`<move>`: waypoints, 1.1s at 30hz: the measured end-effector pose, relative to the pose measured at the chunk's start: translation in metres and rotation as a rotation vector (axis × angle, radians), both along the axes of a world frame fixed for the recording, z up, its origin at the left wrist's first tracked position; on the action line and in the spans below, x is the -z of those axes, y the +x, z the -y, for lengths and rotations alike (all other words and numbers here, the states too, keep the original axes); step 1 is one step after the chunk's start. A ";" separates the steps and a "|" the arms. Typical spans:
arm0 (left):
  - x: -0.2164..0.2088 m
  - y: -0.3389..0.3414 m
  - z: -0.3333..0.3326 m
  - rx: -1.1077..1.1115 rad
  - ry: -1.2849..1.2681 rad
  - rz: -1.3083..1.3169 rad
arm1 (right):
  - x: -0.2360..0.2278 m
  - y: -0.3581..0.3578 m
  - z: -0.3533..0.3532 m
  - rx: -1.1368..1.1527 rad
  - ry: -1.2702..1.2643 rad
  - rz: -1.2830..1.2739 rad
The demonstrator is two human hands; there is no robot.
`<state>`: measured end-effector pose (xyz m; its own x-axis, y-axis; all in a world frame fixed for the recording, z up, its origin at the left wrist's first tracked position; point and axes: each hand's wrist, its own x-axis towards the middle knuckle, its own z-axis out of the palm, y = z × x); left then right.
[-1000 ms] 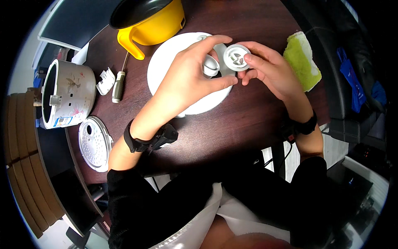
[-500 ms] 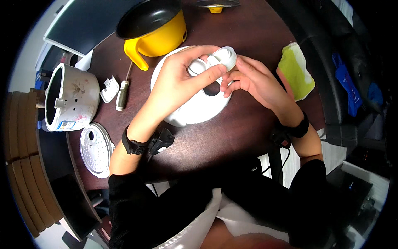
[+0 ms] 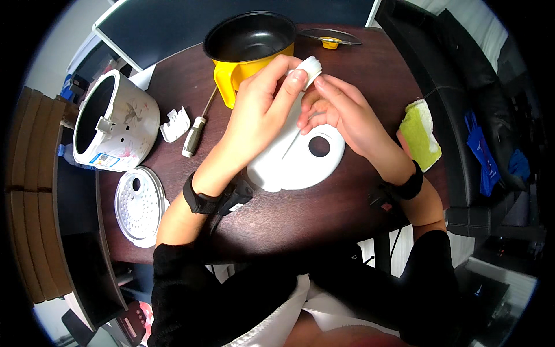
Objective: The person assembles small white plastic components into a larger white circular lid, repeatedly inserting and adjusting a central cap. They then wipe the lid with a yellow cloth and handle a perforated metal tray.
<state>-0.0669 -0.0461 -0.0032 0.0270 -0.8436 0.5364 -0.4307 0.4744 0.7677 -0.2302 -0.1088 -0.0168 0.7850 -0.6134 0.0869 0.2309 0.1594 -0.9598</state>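
In front of the yellow pot, I hold a small white round cap [image 3: 313, 67], raised above the table. My left hand [image 3: 260, 107] pinches its left side between thumb and fingers. The fingers of my right hand [image 3: 358, 118] are curled, with the thumb and a fingertip at the cap's right lower edge; part of this contact is hidden. Beneath both hands lies a large white plastic cover [image 3: 298, 170] with a round dark hole. My left hand and forearm hide much of its far left part.
The yellow pot [image 3: 247, 67] stands behind my left hand, with a glass lid [image 3: 341, 36] farther back. Leftward are a screwdriver [image 3: 195, 136], a white bracket [image 3: 175, 125], a floral cooker shell [image 3: 136, 124] and a perforated inner lid [image 3: 139, 208]. A green-and-white cloth [image 3: 421, 139] lies right.
The whole view has shifted, so the table things appear farther right and mostly lower. The cap has turned from showing its hollow face to showing more of its side rim.
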 end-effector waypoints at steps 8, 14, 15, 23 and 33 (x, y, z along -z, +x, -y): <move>0.028 0.012 0.020 0.040 0.047 0.037 | 0.018 0.006 0.015 0.111 -0.027 -0.056; 0.028 0.013 0.020 0.008 -0.051 0.086 | 0.022 0.010 0.015 0.160 -0.088 -0.045; 0.025 0.013 0.020 0.010 -0.083 0.131 | 0.022 0.010 0.014 0.177 -0.112 -0.051; 0.027 0.014 0.024 0.116 -0.084 0.098 | 0.023 0.007 0.021 0.113 -0.071 0.011; 0.028 0.016 0.024 0.120 -0.041 0.070 | 0.024 0.004 0.023 0.054 0.072 0.085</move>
